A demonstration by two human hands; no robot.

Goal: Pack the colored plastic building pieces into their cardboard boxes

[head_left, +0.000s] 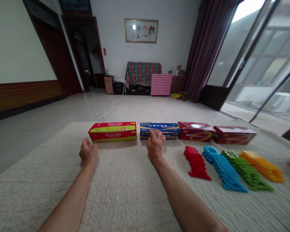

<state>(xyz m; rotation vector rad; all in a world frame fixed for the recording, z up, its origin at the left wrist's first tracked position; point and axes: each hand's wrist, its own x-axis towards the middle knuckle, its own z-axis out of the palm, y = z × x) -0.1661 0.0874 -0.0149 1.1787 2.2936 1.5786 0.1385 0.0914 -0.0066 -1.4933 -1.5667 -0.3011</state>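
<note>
Four long boxes lie in a row across a cream textured cloth point(125, 180). My left hand point(88, 153) rests curled into a loose fist on the cloth, just in front of the red and yellow box point(113, 131). My right hand point(156, 141) lies with its fingers bent over the near edge of the blue box point(160, 130). To the right sit a dark red box point(195, 131) and another dark red box point(233, 134). Nearer me lie piles of plastic pieces: a red pile point(195, 162), a blue pile point(223, 169), a green pile point(246, 170) and an orange pile point(262, 165).
Beyond the cloth a tiled floor point(62, 109) stretches to a covered cabinet point(141, 75) and a red checked board point(161, 84). A white cable point(111, 104) trails over the floor. Dark curtains point(205, 48) and glass doors point(261, 58) stand on the right.
</note>
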